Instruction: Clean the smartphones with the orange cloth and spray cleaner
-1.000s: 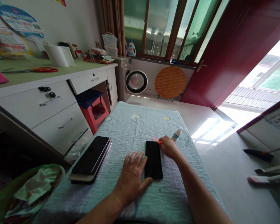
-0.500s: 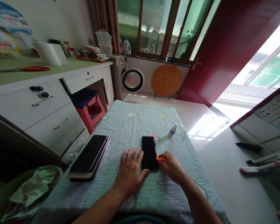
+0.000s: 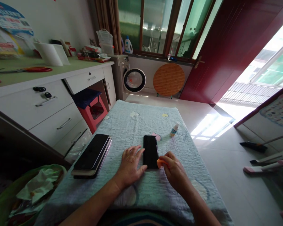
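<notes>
Orange cloth (image 3: 159, 163) | right hand (image 3: 175, 171): grip pinching it at phone (image 3: 150, 151) corner | left hand (image 3: 129, 163): grip spread, touching opposite edge

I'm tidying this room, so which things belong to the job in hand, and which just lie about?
In use:
phone beside the left hand
orange cloth in the right hand
small bottle, stacked phones, probably

Lying about, apparently:
red-handled scissors
paper roll

One left hand (image 3: 130, 164) and one right hand (image 3: 175, 171) make two. There is one single phone (image 3: 151, 151), plus one stack of phones (image 3: 91, 152) too overlapped to count. There is one orange cloth (image 3: 160, 163), one small bottle (image 3: 174, 130), one stool (image 3: 97, 114), one washing machine (image 3: 120, 77), one round table (image 3: 169, 79), one door (image 3: 217, 53) and four drawers (image 3: 55, 128).
</notes>
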A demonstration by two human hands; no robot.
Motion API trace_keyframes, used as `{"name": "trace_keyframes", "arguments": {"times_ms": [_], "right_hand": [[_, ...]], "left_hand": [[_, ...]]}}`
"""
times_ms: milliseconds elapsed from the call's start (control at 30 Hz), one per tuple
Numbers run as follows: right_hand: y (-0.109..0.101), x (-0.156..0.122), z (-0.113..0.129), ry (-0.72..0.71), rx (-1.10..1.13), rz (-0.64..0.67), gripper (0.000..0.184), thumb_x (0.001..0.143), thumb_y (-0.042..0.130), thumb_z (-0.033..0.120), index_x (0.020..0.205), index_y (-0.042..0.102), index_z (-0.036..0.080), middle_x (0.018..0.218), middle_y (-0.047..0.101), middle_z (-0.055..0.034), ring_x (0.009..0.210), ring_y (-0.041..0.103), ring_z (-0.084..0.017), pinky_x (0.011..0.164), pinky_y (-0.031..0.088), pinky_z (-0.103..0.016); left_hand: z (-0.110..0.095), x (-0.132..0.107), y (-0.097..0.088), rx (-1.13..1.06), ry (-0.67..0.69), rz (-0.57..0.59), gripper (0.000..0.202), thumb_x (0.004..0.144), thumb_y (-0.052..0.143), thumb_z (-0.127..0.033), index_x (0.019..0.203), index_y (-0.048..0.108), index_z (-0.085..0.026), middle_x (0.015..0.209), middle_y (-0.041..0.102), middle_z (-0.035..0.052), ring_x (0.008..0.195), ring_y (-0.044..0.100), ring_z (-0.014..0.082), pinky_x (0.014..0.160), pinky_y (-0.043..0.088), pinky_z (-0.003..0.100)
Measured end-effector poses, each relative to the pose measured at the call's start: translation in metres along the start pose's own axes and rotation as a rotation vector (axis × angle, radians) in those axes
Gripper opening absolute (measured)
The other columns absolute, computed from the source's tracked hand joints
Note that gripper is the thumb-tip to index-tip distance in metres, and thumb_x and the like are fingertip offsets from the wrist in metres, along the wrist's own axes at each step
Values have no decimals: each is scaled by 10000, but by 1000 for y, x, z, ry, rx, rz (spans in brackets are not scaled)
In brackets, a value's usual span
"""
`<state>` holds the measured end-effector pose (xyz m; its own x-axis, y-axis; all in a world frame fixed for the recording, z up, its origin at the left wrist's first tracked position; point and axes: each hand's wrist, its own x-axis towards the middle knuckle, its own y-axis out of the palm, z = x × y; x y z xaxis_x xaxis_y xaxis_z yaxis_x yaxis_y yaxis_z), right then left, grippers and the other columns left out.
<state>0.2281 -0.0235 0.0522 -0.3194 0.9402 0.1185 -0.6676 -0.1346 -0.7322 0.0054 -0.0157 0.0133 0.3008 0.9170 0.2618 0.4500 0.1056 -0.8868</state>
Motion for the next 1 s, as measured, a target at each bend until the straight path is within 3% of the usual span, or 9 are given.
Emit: {"name": "trace_keyframes", "arguments": {"times_ms": [100,267,433,600,700,867,1000], "right_hand": [[13,0,-4,-10,-80,3,233,906,449,89,850,647,198,874,510,-26,755,544,-138,719,424,-255],[26,-5,-1,-42,-132,23,275,847,461,21,927,656,198,911,522,-39,790,549,-150,728,434,-259],[24,9,16,-147,9,102,266,845,480,25,878,672,207,889,530,-22,774,555,-129,727,446,-231],[24,46,8,-125,-22,-130,278,881,456,57,980,672,202,934,529,-40,832,552,-151,774,449,-255],[28,57,-2,-39,-139,-140,241,898,463,89,940,678,188,919,528,-45,797,542,-156,750,441,-260],[28,35,-1,-90,-160,12,296,859,466,32,905,703,203,888,542,-34,772,542,-141,721,428,-235],[25,11,7,-144,-111,57,301,863,462,31,927,698,207,906,541,-32,787,547,-140,720,442,-232]], "left_hand": [[10,1,-3,-9,69,45,541,819,674,-247,1340,529,-233,1441,475,78,1302,392,313,1095,308,525],[17,-2,1,25,127,51,478,876,631,-228,1342,534,-278,1420,520,26,1278,409,303,1099,296,533],[14,-5,4,48,147,41,453,912,611,-305,1352,529,-242,1409,538,46,1271,416,313,1099,289,547],[13,-5,0,46,150,35,479,907,607,-341,1365,519,-232,1417,526,62,1272,412,320,1103,279,567],[14,-5,0,38,145,40,446,928,569,-320,1364,522,-240,1416,525,55,1271,410,313,1106,285,558],[15,-4,2,35,137,31,401,949,511,-243,1349,543,-263,1399,535,42,1272,413,294,1105,300,534],[14,-3,1,38,133,6,406,935,520,-203,1332,558,-277,1379,549,29,1261,425,281,1104,311,509]]}}
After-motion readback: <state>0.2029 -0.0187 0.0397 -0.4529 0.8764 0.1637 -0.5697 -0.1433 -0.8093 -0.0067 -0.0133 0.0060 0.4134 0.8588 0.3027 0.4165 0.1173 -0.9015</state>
